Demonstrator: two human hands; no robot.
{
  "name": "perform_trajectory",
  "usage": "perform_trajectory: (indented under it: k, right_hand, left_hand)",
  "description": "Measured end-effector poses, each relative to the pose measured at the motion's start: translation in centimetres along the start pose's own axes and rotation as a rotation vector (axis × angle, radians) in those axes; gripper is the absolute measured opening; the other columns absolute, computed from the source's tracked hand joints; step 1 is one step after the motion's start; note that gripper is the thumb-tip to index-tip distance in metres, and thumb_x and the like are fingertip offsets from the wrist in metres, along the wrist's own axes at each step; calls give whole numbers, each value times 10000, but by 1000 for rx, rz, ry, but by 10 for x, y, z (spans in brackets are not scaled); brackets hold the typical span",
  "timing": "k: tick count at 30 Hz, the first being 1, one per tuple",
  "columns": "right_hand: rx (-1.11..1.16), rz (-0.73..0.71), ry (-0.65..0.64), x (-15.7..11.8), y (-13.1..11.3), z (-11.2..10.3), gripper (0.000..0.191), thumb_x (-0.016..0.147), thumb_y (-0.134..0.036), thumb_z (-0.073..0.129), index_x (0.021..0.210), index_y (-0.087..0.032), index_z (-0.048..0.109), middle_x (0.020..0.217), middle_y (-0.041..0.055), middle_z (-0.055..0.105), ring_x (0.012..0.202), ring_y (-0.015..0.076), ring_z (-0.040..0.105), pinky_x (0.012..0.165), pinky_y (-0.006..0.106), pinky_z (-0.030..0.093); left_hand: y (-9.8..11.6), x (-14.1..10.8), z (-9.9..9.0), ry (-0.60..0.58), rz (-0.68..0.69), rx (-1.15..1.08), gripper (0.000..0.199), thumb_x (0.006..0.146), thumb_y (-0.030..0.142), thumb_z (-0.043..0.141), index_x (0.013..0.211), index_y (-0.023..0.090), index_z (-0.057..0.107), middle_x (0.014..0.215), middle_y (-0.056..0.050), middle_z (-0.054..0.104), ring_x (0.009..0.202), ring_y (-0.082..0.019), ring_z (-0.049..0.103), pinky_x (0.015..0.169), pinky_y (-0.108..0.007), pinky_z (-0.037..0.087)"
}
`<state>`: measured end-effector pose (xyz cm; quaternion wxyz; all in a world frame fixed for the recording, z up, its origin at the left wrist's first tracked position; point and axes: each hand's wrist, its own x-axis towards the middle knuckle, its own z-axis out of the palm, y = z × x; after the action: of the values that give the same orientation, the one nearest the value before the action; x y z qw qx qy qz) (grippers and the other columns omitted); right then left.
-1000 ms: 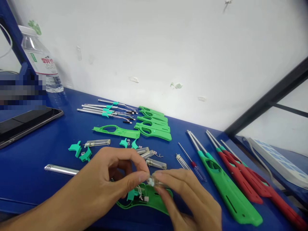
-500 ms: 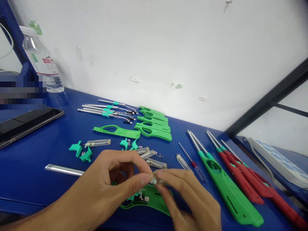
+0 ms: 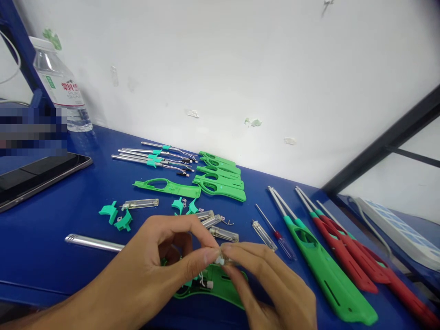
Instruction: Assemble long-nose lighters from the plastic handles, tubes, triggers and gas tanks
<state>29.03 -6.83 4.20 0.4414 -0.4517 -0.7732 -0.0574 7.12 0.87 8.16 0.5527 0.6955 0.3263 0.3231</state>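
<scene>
My left hand [image 3: 161, 282] has thumb and forefinger pinched on a small white piece [image 3: 219, 261] at the end of a clear lighter fuel tank [image 3: 228, 261]. My right hand [image 3: 275, 279] grips that tank, and its fingers hide most of it. Below both hands lies a green lighter handle half [image 3: 225, 283], with a black igniter part [image 3: 207, 284] and thin wires inside. A silver metal tube [image 3: 92, 242] reaches out to the left from behind my left wrist.
Beyond the hands lie several clear tanks [image 3: 224, 234], teal triggers [image 3: 109, 211], green handle halves [image 3: 220, 189] and wired metal rods [image 3: 140, 158]. Finished-looking green [image 3: 330, 272] and red lighters [image 3: 343, 256] lie right, near a screwdriver [image 3: 283, 245]. A phone [image 3: 44, 178] and water bottle [image 3: 62, 87] stand left.
Both hands keep nearly the same pose at the tank's end. The view has shifted very slightly, and nothing else on the table has visibly moved.
</scene>
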Motion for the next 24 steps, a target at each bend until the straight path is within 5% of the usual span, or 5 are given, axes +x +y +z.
perform_trajectory:
  k: [19, 24]
  right_hand:
    - [14, 36, 15, -2, 0, 0, 245, 1036, -138, 734, 1227, -290, 748, 1090, -37, 870, 939, 139, 865, 929, 141, 672]
    - [7, 30, 22, -2, 1, 1, 254, 1027, -121, 736, 1217, -286, 758, 1087, -29, 872, 943, 150, 863, 918, 169, 688]
  left_hand:
    - [-4, -7, 3, -33, -145, 42, 231, 944, 453, 817, 857, 266, 714, 711, 50, 565, 654, -150, 468, 597, -261, 354]
    - [-2, -5, 7, 61, -82, 166, 356, 941, 602, 758, 864, 255, 736, 689, 22, 585, 643, -175, 533, 555, -264, 415]
